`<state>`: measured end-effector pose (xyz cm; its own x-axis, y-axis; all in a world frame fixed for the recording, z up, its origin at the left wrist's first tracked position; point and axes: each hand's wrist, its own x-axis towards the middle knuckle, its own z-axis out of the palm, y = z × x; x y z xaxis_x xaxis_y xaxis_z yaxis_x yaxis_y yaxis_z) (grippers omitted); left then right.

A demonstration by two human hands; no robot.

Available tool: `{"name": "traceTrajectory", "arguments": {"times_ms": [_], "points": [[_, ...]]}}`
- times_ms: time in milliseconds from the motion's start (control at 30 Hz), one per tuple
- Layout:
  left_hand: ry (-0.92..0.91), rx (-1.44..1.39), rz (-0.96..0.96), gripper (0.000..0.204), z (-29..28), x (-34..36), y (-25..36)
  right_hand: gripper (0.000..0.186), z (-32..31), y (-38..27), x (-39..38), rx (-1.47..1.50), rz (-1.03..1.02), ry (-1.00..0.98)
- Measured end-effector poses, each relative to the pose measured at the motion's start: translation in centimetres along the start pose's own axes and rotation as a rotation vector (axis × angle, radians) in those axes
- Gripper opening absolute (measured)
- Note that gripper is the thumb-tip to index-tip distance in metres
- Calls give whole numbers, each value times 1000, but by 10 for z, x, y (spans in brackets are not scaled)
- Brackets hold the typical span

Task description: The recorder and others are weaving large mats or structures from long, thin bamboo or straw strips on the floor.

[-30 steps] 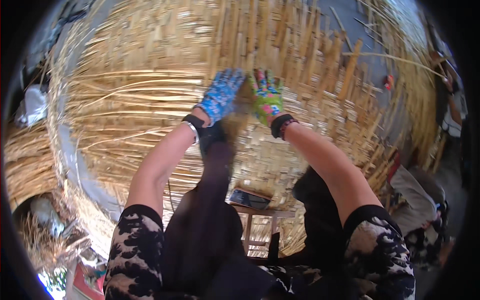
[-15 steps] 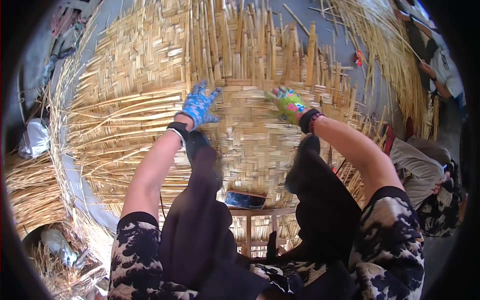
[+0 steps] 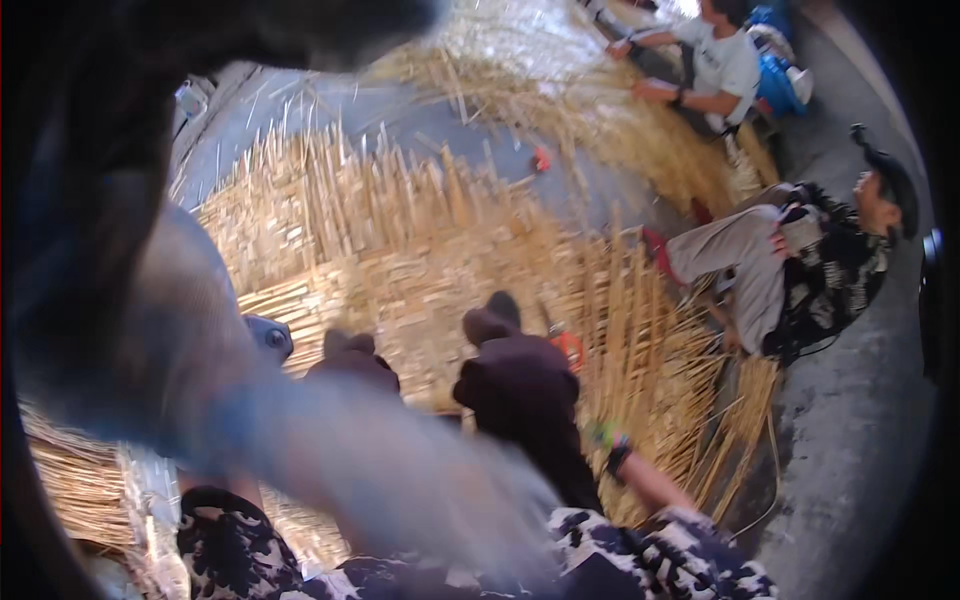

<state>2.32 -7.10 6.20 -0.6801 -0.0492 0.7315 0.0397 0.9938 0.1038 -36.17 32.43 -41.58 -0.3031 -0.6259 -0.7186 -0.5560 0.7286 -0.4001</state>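
Right hand [image 3: 603, 436] drew back near slender strips [image 3: 628, 350]

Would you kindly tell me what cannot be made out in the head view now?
Left hand: head view, indistinct; a large blurred shape near the lens obscures that side.
Right hand: head view, too small and blurred to show its grip.
Woven mat: head view, partly hidden by legs.

The floor [image 3: 835, 440] is grey and mottled toward its right edge, bluer toward its far left corner. White glare [image 3: 535, 35] lights its far edge. Near the far right corner, a pale strip [image 3: 858, 48] curves past, wall or not unclear. 2 people [image 3: 725, 75] sit toward the right edge.
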Motion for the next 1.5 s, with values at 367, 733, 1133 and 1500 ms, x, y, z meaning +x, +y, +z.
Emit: {"name": "traceTrajectory", "arguments": {"times_ms": [367,733,1133,1500], "points": [[29,-10,99,69,40,97,122,25,53,19,-30,398,-39,43],[215,-356,-13,53,125,162,151,14,92,81,-28,750,-104,258],[-204,-824,-702,25,329,94,109,33,90,60,-72,280,518,718],[-250,-889,-1009,22,344,82,73,20,94,70,-19,276,664,598]]}}
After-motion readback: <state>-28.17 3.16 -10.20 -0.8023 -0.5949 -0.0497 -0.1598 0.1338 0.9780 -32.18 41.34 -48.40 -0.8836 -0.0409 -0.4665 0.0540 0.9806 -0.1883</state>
